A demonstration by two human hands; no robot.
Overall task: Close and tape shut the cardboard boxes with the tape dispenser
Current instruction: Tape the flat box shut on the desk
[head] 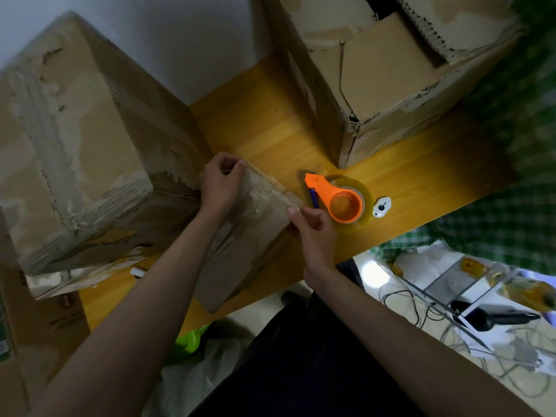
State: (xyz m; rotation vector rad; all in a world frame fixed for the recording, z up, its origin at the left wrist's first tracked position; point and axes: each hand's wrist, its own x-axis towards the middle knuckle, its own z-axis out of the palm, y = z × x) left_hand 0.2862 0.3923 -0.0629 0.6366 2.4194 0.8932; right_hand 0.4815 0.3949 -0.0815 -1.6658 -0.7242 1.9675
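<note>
Cardboard boxes (75,139) crowd yellow wooden table (270,127); white wall (168,34) behind.

Tape dispenser (343,203) on table (421,182), right of small box (258,218)

I can read no text, label, brand or number anywhere in front of me. The cardboard boxes (75,139) show only bare, torn paper where tape was pulled off, and the orange tape dispenser (340,200) carries no marking I can make out. At the far left edge a box bears a small patch (3,347) that may be a printed label, but it is too blurred to read.
</note>
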